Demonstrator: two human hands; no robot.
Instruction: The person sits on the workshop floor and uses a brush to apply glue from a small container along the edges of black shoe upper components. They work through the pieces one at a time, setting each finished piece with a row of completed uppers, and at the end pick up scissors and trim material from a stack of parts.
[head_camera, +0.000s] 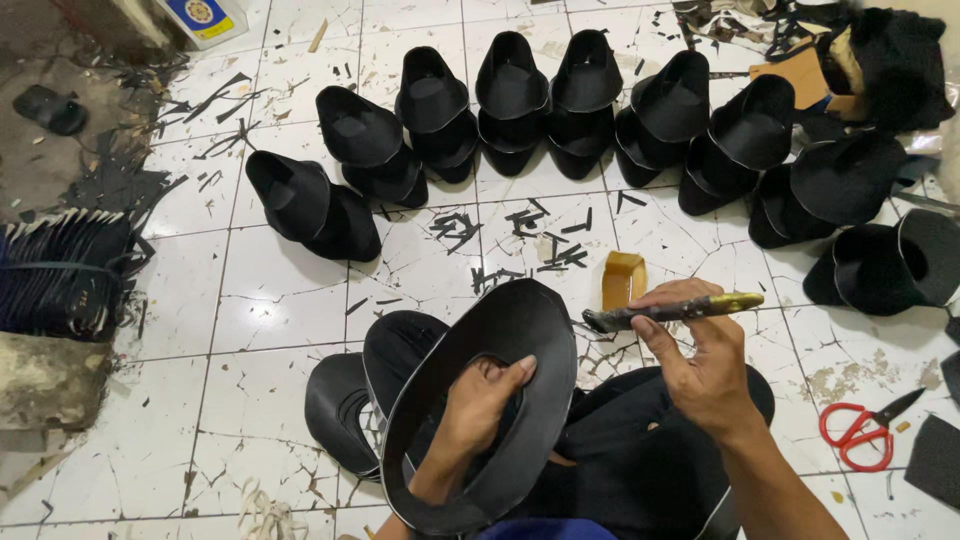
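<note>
Hat brim (520, 330), black, sits on my lap with my left hand (475, 415) gripping inside it, while my right hand (700, 365) pinches a loaded glue brush (665, 312) that may drip onto it.

A cracked white tile floor (280, 300) is carrying everything. Black hats (520, 110) are standing in an arc on it. Scraps (520, 240), red scissors (860, 430) and a glue tub (623, 280) are lying nearby.

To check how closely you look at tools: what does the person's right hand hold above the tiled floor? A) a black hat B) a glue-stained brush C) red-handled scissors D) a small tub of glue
B: the right hand grips a glue-stained brush, its bristles pointing at the black hat held by the left hand; the red-handled scissors lie untouched on the floor.
</note>
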